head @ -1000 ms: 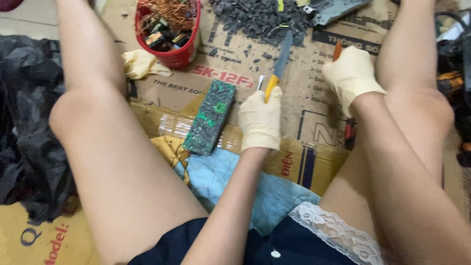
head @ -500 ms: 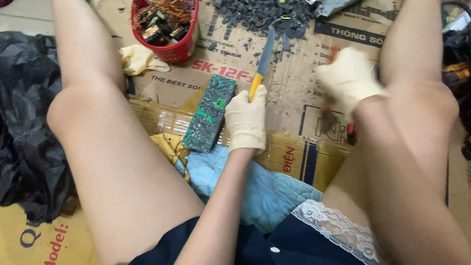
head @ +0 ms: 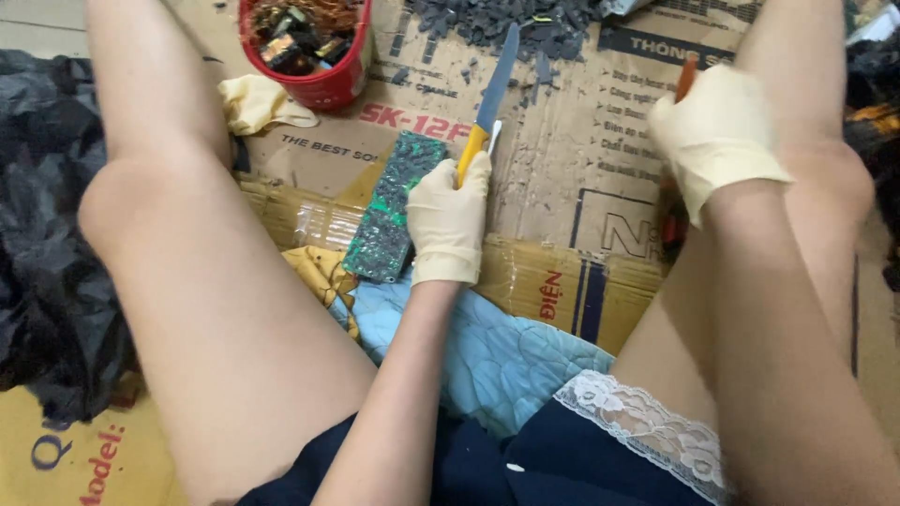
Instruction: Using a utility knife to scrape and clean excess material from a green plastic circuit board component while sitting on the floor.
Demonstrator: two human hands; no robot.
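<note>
My left hand (head: 449,220), in a cream glove, grips the yellow handle of a knife (head: 492,89) whose grey blade points away toward a pile of dark chips (head: 506,21). A green circuit board (head: 394,206) lies flat on the cardboard just left of that hand. My right hand (head: 717,131), also gloved, is closed around an orange-handled tool (head: 686,80) near my right knee; the tool's working end is hidden.
A red tub (head: 323,89) of small electronic parts stands at the far left, with a spare cream glove (head: 258,101) beside it. Flattened cardboard (head: 581,159) covers the floor. Black plastic sheet (head: 37,225) lies left of my leg. A blue cushion (head: 497,361) sits under me.
The knife has swung so the blade points more upright toward the chip pile. My right hand moved from beside the knife out to the right, toward my knee.
</note>
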